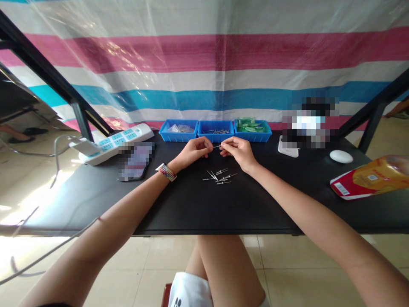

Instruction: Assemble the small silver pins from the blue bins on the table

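Observation:
My left hand [194,151] and my right hand [238,150] meet over the black table [96,192], just in front of the blue bins. Both hands are closed in a pinch around one thin metal pin [217,146] held between their fingertips. A colourful band sits on my left wrist. Several more metal pins [220,176] lie loose on the table just below my hands.
Three blue bins stand at the back: one with clear bags [178,129], one with metal pins [216,130], one with green parts [252,129]. A power strip [116,142] and a phone [135,161] lie left; a white puck [341,156] and an orange packet [370,178] right.

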`<state>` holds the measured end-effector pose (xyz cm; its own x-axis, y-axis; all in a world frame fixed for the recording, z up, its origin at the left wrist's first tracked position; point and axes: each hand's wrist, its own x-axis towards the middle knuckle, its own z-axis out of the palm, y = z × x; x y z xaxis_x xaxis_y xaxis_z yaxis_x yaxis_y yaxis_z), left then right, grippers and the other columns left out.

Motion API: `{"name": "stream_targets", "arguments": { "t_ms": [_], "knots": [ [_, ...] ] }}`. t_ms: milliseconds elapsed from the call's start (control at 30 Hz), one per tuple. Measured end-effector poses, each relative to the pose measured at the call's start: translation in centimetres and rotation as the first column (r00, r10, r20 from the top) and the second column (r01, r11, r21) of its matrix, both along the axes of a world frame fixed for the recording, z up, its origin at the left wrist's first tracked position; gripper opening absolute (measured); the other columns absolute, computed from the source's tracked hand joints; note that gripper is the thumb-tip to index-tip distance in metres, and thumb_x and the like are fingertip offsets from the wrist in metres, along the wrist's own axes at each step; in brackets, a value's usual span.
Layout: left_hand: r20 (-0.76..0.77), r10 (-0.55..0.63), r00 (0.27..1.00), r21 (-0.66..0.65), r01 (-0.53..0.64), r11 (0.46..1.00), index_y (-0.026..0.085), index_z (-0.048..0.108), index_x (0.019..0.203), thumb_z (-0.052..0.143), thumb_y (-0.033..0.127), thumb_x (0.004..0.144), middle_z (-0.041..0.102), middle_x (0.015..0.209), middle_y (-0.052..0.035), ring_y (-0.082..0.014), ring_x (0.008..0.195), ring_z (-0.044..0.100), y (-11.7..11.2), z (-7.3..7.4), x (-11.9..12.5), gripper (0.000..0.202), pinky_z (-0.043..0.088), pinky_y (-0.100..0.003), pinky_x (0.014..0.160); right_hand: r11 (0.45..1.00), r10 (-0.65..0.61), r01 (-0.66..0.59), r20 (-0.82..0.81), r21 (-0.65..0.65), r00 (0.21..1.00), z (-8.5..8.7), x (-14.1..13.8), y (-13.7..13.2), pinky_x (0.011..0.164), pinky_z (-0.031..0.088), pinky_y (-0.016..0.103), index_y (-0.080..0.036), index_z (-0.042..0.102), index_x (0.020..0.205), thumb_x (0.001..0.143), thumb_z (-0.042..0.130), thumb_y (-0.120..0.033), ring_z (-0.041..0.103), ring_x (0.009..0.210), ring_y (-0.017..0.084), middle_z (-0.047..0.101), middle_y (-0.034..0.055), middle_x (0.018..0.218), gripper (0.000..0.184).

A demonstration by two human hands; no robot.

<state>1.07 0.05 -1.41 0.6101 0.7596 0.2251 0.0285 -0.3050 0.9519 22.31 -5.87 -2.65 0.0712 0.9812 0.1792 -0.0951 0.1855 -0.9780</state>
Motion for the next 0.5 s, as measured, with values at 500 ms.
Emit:
{"name": "stream_targets", "arguments": {
  "t_ms": [500],
  "knots": [
    [-0.108, 0.057, 0.992, 0.038, -0.053, 0.998, 0.016, 0.067, 0.08, 0.069, 0.056, 0.093, 0.066, 0.069, -0.0023, -0.0121, 0.063, 0.061, 0.03, 0.11, -0.05, 0.043, 0.049, -0.023, 0.061, 1.0, 0.014, -0.016, 0.07, 0.016, 0.997, 0.41, -0.03, -0.23, 0.057, 0.057, 0.027, -0.02, 0.069, 0.082, 0.069, 0.091, -0.046, 0.066, 0.059, 0.014, 0.069, -0.0016, 0.072, 0.035]
  ]
}}
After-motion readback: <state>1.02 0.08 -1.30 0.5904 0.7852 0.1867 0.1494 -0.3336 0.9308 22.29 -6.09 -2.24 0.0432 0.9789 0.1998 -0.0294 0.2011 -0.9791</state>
